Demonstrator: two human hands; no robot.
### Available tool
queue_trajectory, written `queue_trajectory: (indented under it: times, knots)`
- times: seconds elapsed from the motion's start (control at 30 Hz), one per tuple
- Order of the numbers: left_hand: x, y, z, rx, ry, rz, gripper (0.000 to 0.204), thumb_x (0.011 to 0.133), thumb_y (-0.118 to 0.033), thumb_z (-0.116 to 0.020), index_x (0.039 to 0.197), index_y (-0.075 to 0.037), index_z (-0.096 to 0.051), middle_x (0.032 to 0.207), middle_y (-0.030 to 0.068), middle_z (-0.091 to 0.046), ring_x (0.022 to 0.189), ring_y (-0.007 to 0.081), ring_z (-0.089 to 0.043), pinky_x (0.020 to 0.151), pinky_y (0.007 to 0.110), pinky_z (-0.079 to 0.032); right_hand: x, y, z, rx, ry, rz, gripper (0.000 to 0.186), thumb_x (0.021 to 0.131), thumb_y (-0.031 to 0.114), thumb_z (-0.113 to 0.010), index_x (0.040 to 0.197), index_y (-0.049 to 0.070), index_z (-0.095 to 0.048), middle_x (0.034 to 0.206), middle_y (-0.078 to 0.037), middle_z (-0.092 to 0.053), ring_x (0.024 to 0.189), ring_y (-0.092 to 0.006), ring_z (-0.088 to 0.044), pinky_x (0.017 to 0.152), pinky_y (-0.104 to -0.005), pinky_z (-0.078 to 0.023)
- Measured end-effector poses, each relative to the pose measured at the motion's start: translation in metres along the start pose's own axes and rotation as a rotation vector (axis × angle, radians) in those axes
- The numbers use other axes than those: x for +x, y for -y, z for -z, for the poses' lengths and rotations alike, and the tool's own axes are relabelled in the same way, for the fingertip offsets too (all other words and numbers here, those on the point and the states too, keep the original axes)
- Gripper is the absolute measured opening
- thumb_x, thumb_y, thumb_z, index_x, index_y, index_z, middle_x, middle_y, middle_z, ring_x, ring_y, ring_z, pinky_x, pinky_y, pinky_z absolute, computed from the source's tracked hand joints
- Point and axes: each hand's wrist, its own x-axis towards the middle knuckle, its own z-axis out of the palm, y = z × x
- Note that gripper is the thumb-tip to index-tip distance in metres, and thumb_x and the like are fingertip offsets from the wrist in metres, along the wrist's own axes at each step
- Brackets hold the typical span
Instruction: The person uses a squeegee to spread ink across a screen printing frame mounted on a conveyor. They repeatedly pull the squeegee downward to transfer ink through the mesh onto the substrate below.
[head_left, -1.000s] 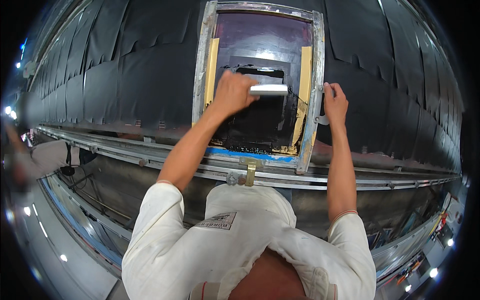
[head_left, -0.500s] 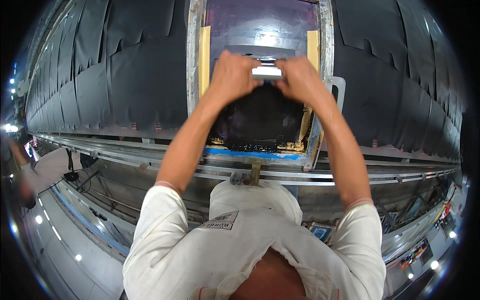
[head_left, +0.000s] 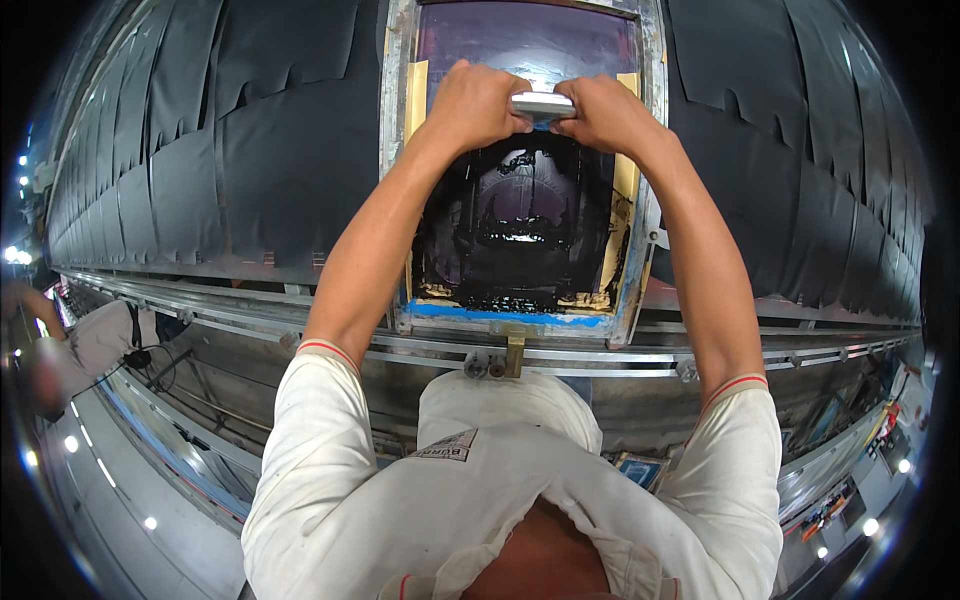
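A squeegee with a pale metallic handle (head_left: 543, 104) spans the gap between my hands. My left hand (head_left: 478, 106) is closed round its left end, and my right hand (head_left: 606, 112) grips the right end. Beneath lies a screen-printing frame (head_left: 398, 60) with metal sides, purple mesh (head_left: 450, 35) and tan tape strips (head_left: 626, 180) along both sides. Wet black ink (head_left: 520, 265) coats the mesh on the near side of the squeegee, thinner in the middle. Blue tape (head_left: 500, 312) runs along the frame's near edge. My hands hide most of the squeegee's lower part.
Black fabric pieces (head_left: 280, 170) cover the long table left and right of the frame. Metal rails (head_left: 430, 350) run along the table's near edge, where a brass-coloured bracket (head_left: 514, 350) meets the frame. Another person (head_left: 95, 350) is at the far left.
Both hands have pushed the squeegee farther away across the mesh. More of the inked area shows behind it, with a patterned patch visible in the middle.
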Motion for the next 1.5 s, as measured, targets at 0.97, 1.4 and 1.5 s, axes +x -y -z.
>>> queue_trajectory:
  times: [0.97,1.4,1.5]
  knots:
    - [-0.044,-0.012,-0.009,-0.147,-0.145,-0.063,0.024,0.074,-0.017,-0.084,0.098,-0.016,-0.081,0.091,0.009,-0.075,0.084,0.034,-0.068,0.079,0.044,-0.047,-0.132,-0.069,-0.06,0.296,-0.781,-0.742,0.036,0.099,0.042,-0.067,0.102,0.007,-0.073,0.074,-0.013,-0.067,0.068,-0.0283,-0.066,0.069,-0.0386,-0.051]
    - [-0.201,-0.087,-0.019,0.02,-0.276,-0.015,0.047,0.064,0.003,-0.07,0.109,-0.01,-0.074,0.109,0.0005,-0.073,0.088,0.0241,-0.06,0.078,0.04,-0.043,-0.131,-0.046,-0.034,0.419,-0.904,-0.544,0.028,0.099,0.03,-0.07,0.099,0.003,-0.073,0.081,-0.004,-0.068,0.072,-0.0128,-0.056,0.068,-0.0327,-0.048]
    - [-0.185,-0.094,0.005,0.0,-0.296,-0.011,0.044,0.061,0.002,-0.073,0.103,-0.009,-0.076,0.102,0.0044,-0.075,0.086,0.0278,-0.065,0.079,0.043,-0.047,-0.135,-0.04,-0.035,0.493,-0.914,-0.552,0.021,0.096,0.025,-0.07,0.101,0.005,-0.074,0.093,-0.012,-0.073,0.079,-0.0247,-0.066,0.075,-0.038,-0.052]
